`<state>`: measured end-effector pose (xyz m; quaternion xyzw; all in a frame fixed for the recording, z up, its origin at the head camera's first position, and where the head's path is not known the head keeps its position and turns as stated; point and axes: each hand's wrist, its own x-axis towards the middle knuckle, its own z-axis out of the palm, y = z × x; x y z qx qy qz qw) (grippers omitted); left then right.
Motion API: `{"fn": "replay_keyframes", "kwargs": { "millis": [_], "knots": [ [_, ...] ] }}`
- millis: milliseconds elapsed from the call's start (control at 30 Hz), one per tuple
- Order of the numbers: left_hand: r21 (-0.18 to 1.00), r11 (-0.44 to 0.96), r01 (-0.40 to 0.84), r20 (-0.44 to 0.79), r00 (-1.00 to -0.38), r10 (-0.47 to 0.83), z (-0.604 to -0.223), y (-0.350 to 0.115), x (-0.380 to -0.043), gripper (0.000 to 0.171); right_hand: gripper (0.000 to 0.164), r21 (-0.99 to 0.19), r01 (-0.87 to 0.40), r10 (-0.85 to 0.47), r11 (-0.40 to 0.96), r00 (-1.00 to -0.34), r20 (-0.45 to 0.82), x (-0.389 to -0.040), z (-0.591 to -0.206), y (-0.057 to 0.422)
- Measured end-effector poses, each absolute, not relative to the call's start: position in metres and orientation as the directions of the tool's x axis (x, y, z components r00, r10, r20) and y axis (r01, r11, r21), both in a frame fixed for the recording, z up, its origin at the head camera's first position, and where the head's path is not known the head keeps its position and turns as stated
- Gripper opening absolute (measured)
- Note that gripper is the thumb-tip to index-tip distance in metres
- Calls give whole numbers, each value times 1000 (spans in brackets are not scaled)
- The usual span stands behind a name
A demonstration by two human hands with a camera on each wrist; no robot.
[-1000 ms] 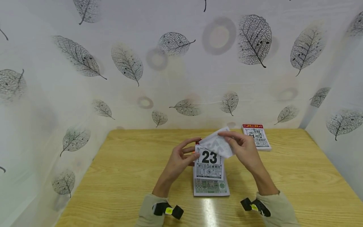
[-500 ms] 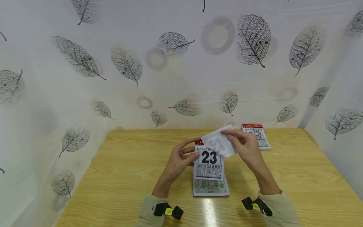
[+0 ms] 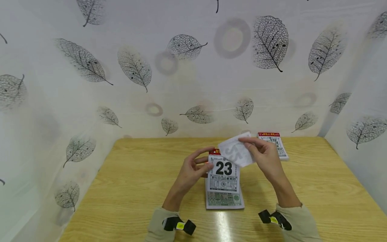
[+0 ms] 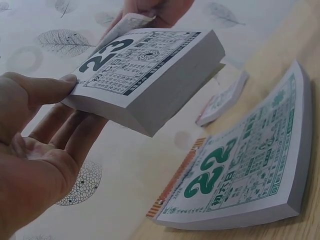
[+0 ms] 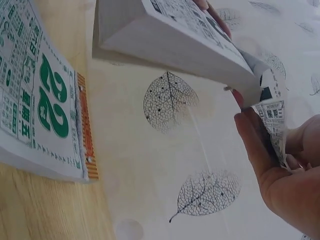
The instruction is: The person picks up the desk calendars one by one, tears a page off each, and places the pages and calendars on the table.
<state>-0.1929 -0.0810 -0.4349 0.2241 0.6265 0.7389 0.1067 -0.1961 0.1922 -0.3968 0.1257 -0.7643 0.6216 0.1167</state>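
Over on the left, the left hand (image 3: 190, 166) angles up and inward, thumb on top, fingers beneath — clamped on the first of three calendars, a thick white paper block with a black 23 (image 3: 223, 183). That block sits just right of the palm, tilted, up off the yellowish wooden table (image 3: 136, 185). Under it, flat on the wood, lies the second, a white paper block with a green 22 (image 4: 230, 175). Next along, over the raised block's upper right, one thin white paper sheet (image 3: 237, 151), bent, back side showing; whether it's joined to the block, I can't tell. The right hand (image 3: 266, 161) leans in, thumb and fingers pinching that sheet. Behind it, at the table's far side, the third calendar, a white paper block with a red header (image 3: 282, 149).
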Motion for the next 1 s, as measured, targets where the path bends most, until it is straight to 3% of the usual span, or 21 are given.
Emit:
{"fn": "replay_keyframes", "kwargs": {
  "millis": [1000],
  "knots": [
    [972,-176,155,219,-867,447,-435,-79,-192,51,27,-924,-306,60,228,-943,327,-200,-395,209]
  ]
}}
